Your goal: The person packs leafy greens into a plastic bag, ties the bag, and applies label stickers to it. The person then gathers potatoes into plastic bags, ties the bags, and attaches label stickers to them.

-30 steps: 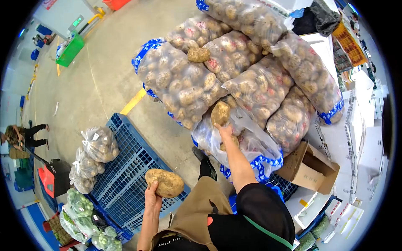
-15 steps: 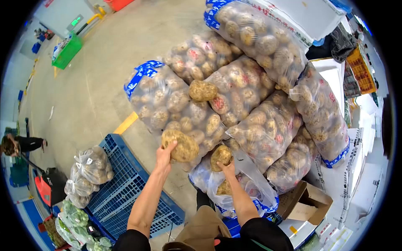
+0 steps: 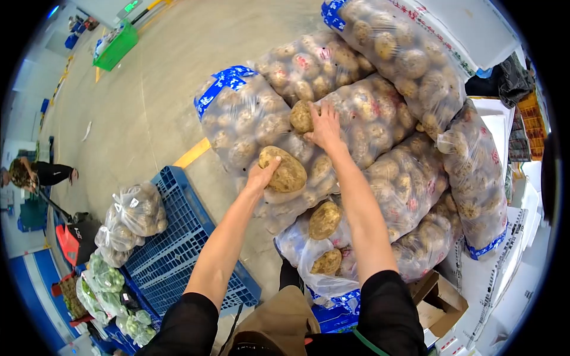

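My left hand (image 3: pixel 261 176) is closed around a large, pale-brown potato (image 3: pixel 286 171), thumb on top, above a clear bag of potatoes (image 3: pixel 240 121) with blue tape at its end. My right hand (image 3: pixel 328 127) reaches farther out, fingers spread at the right side of a smaller, darker potato (image 3: pixel 301 116) lying on the bags; it touches or nearly touches it. Nearer my body, an opened plastic bag (image 3: pixel 306 264) has one loose potato (image 3: pixel 325 220) at its mouth and another potato (image 3: pixel 326 261) lower inside.
More filled potato sacks (image 3: pixel 409 65) are heaped ahead and to the right. A blue pallet (image 3: pixel 178 231) lies at left beside smaller bagged goods (image 3: pixel 139 210). An open cardboard box (image 3: pixel 439 302) and white foam boxes (image 3: pixel 493 267) stand at right. Another person (image 3: pixel 44 173) is far left.
My right hand has let go of a potato, which now rests at the opened bag's mouth, and has moved forward to the smaller potato. My left hand still holds the large potato. The view has shifted.
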Tool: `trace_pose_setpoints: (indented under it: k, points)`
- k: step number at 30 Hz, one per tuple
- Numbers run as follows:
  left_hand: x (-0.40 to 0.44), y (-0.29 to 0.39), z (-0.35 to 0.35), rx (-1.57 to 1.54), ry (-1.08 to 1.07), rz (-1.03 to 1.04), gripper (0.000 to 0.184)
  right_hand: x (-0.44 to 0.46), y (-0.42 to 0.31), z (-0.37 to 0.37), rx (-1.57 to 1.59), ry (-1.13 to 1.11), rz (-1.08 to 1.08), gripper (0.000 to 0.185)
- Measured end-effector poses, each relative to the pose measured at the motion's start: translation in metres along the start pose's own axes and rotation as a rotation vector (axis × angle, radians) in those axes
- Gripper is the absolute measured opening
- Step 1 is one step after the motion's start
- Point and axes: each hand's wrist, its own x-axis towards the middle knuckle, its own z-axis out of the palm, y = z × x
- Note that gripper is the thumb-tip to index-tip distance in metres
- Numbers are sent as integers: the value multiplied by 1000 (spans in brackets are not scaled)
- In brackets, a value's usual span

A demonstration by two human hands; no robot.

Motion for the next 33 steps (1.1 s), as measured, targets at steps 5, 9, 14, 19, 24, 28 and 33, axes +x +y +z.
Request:
trace_pose_setpoints:
  k: [5, 9, 14, 19, 24, 28, 33]
  points:
    - [3, -29, -19, 33, 1, 55, 72, 17, -1, -6, 240, -248, 131, 78]
    - [-12, -76, -53, -46, 30, 60, 76, -11, 7, 19, 1176, -228, 543, 64]
    - [-108, -96, -103, -299, -97, -6, 66, -127, -52, 8, 2176, -269, 635, 63]
    - [-197, -146, -115, -612, -402, 89, 64, -302, -156, 17, 2410, -717, 947, 68]
    - [-273, -236, -138, -959, -151, -257, 69, -397, -210, 6, 2158, -1022, 893, 70]
    - [-304, -315, -154, -890, -194, -168, 77, -439, -157, 46, 1303, -791, 704, 41]
    - [-343, -334, -172, -951, -159, -273, 78, -488, 10, 158, 388, 17, 938, 47]
